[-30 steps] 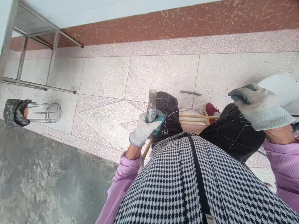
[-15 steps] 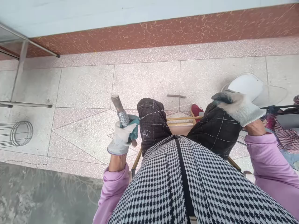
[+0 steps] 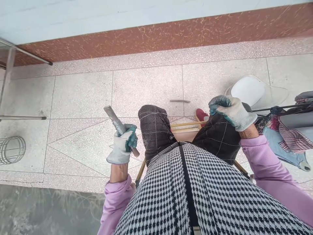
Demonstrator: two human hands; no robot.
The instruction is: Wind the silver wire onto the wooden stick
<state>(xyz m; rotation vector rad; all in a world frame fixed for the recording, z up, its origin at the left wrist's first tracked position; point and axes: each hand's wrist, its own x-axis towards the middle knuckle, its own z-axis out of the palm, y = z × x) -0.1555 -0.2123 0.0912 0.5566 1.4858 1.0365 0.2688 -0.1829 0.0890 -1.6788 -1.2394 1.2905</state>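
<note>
1. The floor (image 3: 146, 88) of pale speckled tiles fills most of the view, with a red-brown skirting band (image 3: 171, 32) along the far wall. A grey rough slab (image 3: 36, 212) lies at the near left.
2. The person sits on a low wooden stool (image 3: 188, 125), houndstooth apron (image 3: 195, 195) over the lap, dark quilted knees (image 3: 154, 127) pointing away, a red shoe (image 3: 201, 115) showing between them.
3. A white brimmed hat (image 3: 254, 91) lies on the tiles at the far right; heaped cloth (image 3: 288, 133) sits just beside it, nearer the right edge.
4. A round wire cage (image 3: 11, 150) lies on its side at the left edge, under metal table legs (image 3: 22, 117).
5. The right hand (image 3: 232, 111), gloved, is clenched at the right knee. It probably pinches thin wire, but no strand shows clearly enough to be sure.
6. The left hand (image 3: 123, 145), gloved, grasps a rod (image 3: 114, 119) tilted up and to the left, well left of the left knee. Silvery wire winding (image 3: 119, 126) wraps the rod just above the fist.
7. A small dark strip (image 3: 180, 101) lies on the floor beyond the knees.
8. Risks, as I judge them: a slack strand between the hands could kink or snag on the quilted fabric; if the rod twists in the glove, the coils could slip and loosen; a springy free wire end could whip towards the face.
</note>
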